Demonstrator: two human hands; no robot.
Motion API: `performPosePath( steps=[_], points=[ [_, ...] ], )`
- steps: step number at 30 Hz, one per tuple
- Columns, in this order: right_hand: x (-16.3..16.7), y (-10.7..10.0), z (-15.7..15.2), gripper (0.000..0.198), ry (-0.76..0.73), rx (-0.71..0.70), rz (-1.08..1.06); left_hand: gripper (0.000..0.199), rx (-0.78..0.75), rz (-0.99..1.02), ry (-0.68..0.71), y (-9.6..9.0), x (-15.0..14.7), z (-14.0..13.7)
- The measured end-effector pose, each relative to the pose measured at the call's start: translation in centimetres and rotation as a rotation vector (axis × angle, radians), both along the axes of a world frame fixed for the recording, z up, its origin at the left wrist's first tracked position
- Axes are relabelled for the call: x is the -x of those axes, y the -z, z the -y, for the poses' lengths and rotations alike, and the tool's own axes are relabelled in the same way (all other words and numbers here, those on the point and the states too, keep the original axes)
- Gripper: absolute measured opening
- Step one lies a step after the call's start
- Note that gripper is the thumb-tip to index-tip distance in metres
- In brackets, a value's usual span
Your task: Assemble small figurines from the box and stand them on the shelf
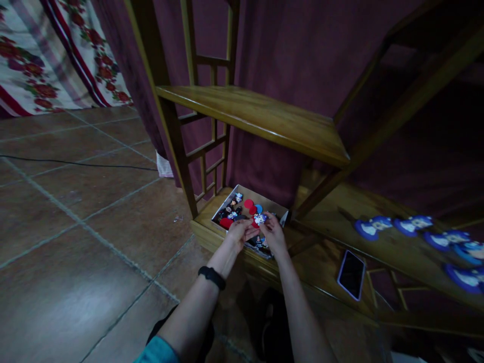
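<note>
A small figurine [260, 219] in white and blue, with a red piece at its underside, is held above the open cardboard box [266, 196]. My right hand [274, 233] pinches it from the right. From the left, my left hand [240, 233] has its fingers closed at the red part; its fingertips are partly hidden. Inside the box lie several small figures [233, 202], a red disc [248, 203] and a blue disc [259, 208]. Part of the contents is covered by my hands.
The box stands on the low shelf of a wooden rack, under a higher shelf board [257, 111]. At right are a phone [351, 275] and several blue-based figurines [372, 227]. A slanting wooden post [321, 189] rises right of the box. A cable [75, 163] crosses the tiled floor.
</note>
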State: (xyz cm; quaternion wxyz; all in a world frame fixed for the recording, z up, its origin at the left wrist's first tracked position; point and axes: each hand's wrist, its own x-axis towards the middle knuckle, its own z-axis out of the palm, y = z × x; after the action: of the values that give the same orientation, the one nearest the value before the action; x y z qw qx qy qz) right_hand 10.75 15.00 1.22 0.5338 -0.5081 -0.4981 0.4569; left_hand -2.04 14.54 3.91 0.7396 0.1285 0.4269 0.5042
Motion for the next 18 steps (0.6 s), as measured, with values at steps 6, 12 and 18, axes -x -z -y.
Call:
performPosePath(
  steps=[6, 12, 18],
  points=[
    [0.0, 0.1, -0.1, 0.028, -0.029, 0.031, 0.018, 0.006, 0.129, 0.148, 0.046, 0.2, 0.1, -0.1],
    [0.2, 0.3, -0.2, 0.02, -0.026, 0.064, 0.039, 0.003, 0.133, 0.166, 0.003, 0.5, -0.2, -0.1],
    [0.3, 0.3, 0.0, 0.02, 0.0, 0.104, -0.006, 0.007, 0.106, 0.162, 0.007, 1.2, 0.0, 0.0]
  ],
)
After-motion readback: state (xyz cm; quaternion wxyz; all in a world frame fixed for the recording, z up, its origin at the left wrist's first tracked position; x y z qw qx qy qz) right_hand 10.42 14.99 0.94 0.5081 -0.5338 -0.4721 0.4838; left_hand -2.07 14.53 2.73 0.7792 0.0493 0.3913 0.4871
